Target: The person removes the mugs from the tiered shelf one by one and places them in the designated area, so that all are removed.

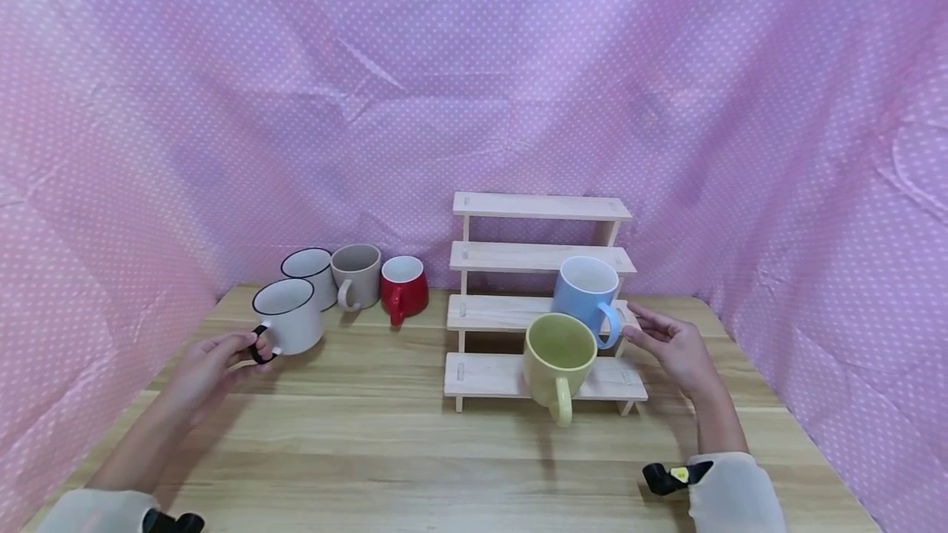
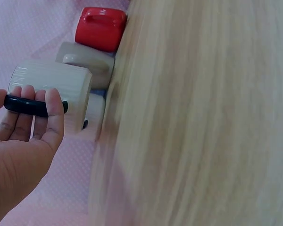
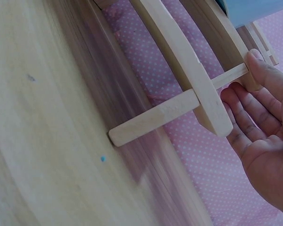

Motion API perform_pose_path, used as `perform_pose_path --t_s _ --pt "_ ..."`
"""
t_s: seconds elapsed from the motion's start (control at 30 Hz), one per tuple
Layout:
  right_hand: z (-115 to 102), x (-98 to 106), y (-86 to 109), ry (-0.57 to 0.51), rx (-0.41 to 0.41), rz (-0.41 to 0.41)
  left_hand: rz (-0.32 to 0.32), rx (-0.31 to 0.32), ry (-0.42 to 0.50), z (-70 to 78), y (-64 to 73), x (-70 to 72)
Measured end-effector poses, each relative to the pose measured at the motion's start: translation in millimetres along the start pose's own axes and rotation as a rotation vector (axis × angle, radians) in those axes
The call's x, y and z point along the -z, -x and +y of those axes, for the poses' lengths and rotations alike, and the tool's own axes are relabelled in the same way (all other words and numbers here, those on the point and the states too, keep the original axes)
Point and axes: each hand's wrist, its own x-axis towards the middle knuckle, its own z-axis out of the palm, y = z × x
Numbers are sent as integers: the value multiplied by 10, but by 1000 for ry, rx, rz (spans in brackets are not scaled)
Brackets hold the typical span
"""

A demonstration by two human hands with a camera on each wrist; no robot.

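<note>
My left hand (image 1: pixel 211 368) grips the black handle (image 2: pixel 30 106) of a white mug (image 1: pixel 292 321) with a dark rim, its fingers hooked through the handle. The mug is upright at the left, in front of a similar white mug (image 1: pixel 309 264). My right hand (image 1: pixel 676 348) pinches the right end of the second-lowest shelf of a wooden tiered rack (image 1: pixel 489 311), thumb on top and fingers beneath. A light blue mug (image 1: pixel 581 293) stands on that shelf beside the hand. On the lowest shelf sits a yellow-green mug (image 1: pixel 551 364), handle facing front.
A grey mug (image 1: pixel 361 278) and a red mug (image 1: pixel 411 290) stand at the back left of the wooden table (image 1: pixel 355 451). Pink dotted cloth (image 1: pixel 474 64) hangs behind the table and along both sides. The rack's two upper shelves (image 1: pixel 541 206) rise near the back cloth.
</note>
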Motion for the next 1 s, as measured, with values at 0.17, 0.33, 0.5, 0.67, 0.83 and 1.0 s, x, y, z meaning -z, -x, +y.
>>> perform_pose_path --t_s 0.17,0.33,0.5,0.67,0.83,1.0 --pt "1 -7 -2 1 5 -7 -38 22 10 -45 32 117" --pt "-39 0 18 -1 -2 -3 -78 7 12 -109 54 225" --pt "-55 2 34 -1 -18 -8 -25 33 23 -146 83 305" --pt "-53 0 29 -2 -20 -10 51 106 121 -147 118 366" --pt "-49 3 22 15 -13 -6 -2 134 208 -125 127 430" --pt "-28 7 11 24 -7 -6 -105 136 223 -115 128 477"
